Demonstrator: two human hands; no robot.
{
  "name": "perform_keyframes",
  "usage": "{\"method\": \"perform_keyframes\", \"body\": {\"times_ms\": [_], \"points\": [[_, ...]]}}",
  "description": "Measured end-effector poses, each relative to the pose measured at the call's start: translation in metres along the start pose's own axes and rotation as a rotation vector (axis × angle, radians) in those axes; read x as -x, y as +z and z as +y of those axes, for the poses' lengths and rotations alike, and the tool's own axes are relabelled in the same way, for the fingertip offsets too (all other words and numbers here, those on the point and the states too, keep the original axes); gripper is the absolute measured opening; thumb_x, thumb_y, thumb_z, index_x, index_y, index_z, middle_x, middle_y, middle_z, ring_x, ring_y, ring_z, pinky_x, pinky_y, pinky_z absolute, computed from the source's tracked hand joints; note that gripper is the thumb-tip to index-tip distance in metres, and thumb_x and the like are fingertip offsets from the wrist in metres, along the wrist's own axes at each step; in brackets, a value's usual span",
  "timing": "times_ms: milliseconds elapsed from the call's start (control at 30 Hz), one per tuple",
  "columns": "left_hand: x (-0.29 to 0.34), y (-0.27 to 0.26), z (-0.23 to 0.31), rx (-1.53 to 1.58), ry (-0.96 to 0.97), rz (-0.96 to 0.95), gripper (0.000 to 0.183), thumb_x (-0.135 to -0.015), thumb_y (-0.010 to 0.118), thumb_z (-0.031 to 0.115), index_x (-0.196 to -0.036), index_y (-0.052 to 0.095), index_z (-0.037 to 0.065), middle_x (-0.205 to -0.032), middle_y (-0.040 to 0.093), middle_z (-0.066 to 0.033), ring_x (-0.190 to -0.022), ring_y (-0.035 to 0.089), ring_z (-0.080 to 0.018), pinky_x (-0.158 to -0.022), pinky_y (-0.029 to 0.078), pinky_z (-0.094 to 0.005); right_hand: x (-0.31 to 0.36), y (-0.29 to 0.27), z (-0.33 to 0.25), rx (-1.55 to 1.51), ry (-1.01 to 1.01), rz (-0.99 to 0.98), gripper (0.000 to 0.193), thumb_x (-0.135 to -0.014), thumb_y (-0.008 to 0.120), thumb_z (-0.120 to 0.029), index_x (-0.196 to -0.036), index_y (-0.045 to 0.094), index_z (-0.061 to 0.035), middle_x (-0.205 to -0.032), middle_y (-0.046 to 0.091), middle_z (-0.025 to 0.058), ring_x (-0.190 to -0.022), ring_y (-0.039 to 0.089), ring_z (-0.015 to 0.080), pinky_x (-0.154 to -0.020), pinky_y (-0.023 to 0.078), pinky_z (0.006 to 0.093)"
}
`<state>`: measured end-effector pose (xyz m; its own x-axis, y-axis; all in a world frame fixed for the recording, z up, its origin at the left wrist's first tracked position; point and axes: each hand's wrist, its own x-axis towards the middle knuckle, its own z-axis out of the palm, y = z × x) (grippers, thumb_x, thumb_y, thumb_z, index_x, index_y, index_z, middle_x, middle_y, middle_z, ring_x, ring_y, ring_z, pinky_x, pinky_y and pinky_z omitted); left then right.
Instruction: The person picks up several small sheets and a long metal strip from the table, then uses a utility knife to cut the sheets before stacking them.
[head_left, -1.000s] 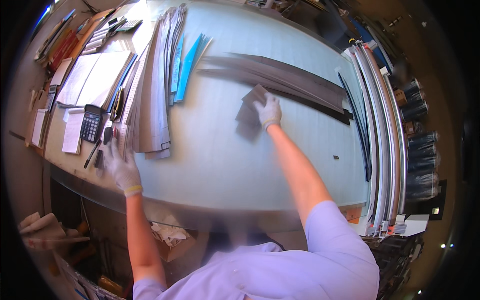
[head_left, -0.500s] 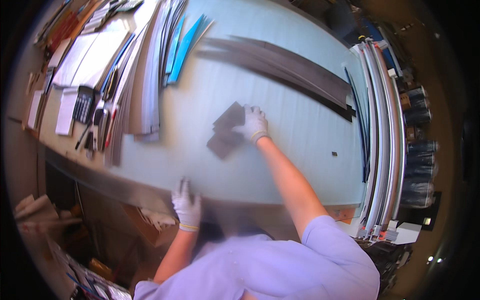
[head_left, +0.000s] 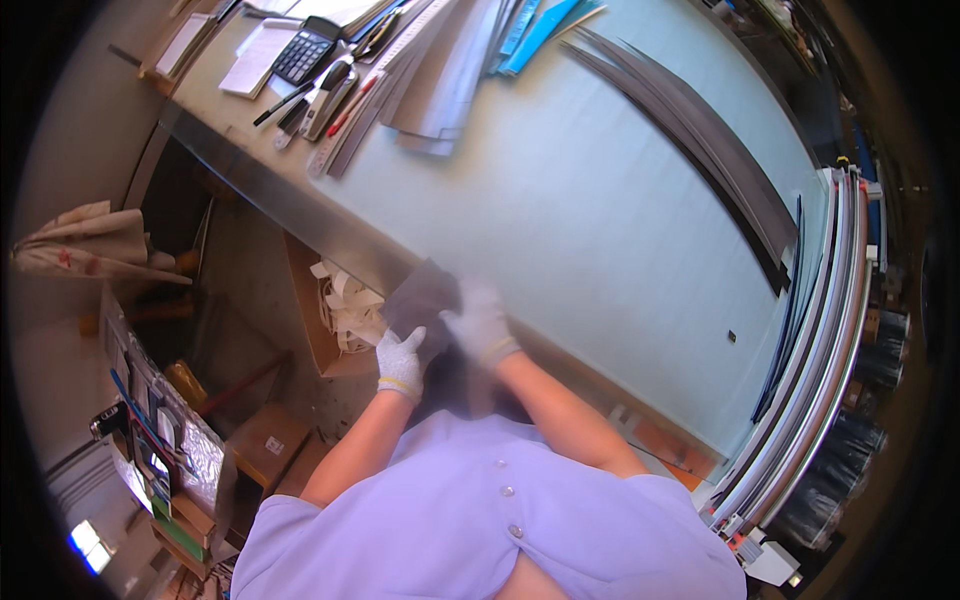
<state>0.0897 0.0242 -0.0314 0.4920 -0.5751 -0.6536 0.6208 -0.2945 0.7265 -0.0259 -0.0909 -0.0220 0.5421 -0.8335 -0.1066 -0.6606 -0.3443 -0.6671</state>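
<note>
Dark grey flat sheet pieces are held at the near edge of the glass-topped table, in front of my body. My left hand, in a white glove with a yellow cuff line, grips their lower left edge, its thumb pointing up. Against their right side is my right hand, gloved too. Motion smears its fingers, so I cannot tell whether it grips the pieces or only touches them. Where the pieces overlap, their number is hidden.
Long dark grey strips lie at the table's far right, beside long metal bars. Blue strips, a calculator and a red pen occupy the far left. Below the near edge stands a cardboard box with pale scraps.
The dark sheet pieces have come off the middle of the table to its near edge with my right hand. My left hand has taken hold of them. The whole view has turned and shifted.
</note>
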Motion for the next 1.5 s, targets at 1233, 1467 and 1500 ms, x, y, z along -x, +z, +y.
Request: {"method": "perform_keyframes", "body": {"times_ms": [1233, 1467, 1500], "points": [[-0.006, 0.073, 0.008, -0.843, 1.041, -0.021, 0.026, -0.077, 0.073, 0.002, -0.102, 0.068, 0.002, -0.097, 0.066, -0.0152, -0.091, 0.066, -0.0355, -0.081, 0.054, -0.0379, -0.013, -0.042, 0.033, -0.827, -0.098, 0.374, 0.031, -0.101, 0.057, -0.018, -0.121, 0.062, 0.0046, -0.114, 0.065, 0.0118, -0.109, 0.059, 0.0193, -0.099, 0.046, 0.0316], [0.040, 0.057, -0.020, -0.734, 0.723, -0.085, 0.033, -0.086, 0.070, 0.013, -0.116, 0.067, 0.001, -0.113, 0.070, -0.0181, -0.100, 0.070, -0.0289, -0.088, 0.054, -0.0354, -0.015, -0.013, 0.038, -0.548, 0.067, 0.426, 0.028, -0.096, 0.060, -0.018, -0.088, 0.068, 0.0069, -0.076, 0.069, 0.0117, -0.072, 0.060, 0.0186, -0.068, 0.051, 0.0355], [0.058, 0.046, -0.027, -0.702, 0.703, -0.103, 0.037, -0.088, 0.069, 0.015, -0.122, 0.065, 0.001, -0.117, 0.069, -0.0176, -0.100, 0.070, -0.0276, -0.089, 0.054, -0.0350, -0.007, -0.008, 0.034, -0.594, 0.012, 0.352, 0.027, -0.096, 0.060, -0.017, -0.084, 0.066, 0.0062, -0.070, 0.064, 0.0093, -0.068, 0.057, 0.0162, -0.064, 0.048, 0.0343]]}}
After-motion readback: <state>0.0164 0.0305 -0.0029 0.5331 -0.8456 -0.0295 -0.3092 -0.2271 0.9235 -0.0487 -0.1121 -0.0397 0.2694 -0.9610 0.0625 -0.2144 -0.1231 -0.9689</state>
